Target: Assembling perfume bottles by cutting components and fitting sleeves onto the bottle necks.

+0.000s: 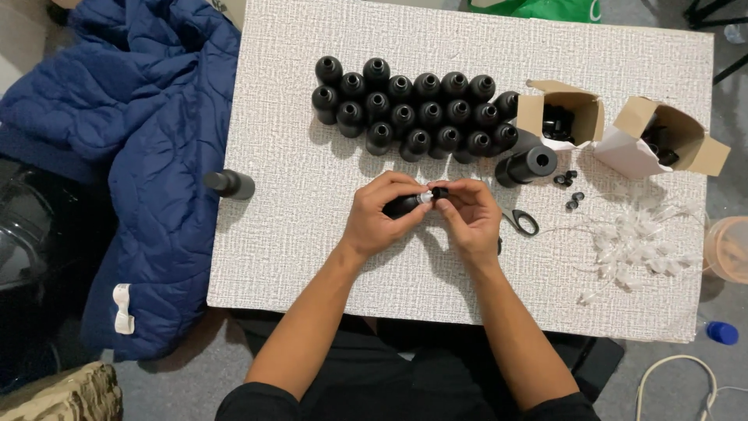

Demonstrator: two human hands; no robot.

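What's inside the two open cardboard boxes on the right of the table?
Both cardboard boxes show small black parts in their openings. The flaps and walls hide the rest.

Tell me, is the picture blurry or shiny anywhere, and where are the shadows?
Head view: sharp and evenly lit, with no strong glare; soft shadows fall below the left hand and right hand, which hold a small black bottle, and beside the upright black bottles; the clear plastic pieces look hazy.

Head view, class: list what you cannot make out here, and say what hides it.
- Small bottle: mostly covered by the left hand; the cap under the right hand fingers is too small to read.
- Scissors: blades hidden behind the right hand.
- Two open boxes: contents lost in shadow.
- Tub: cut off by the right edge.
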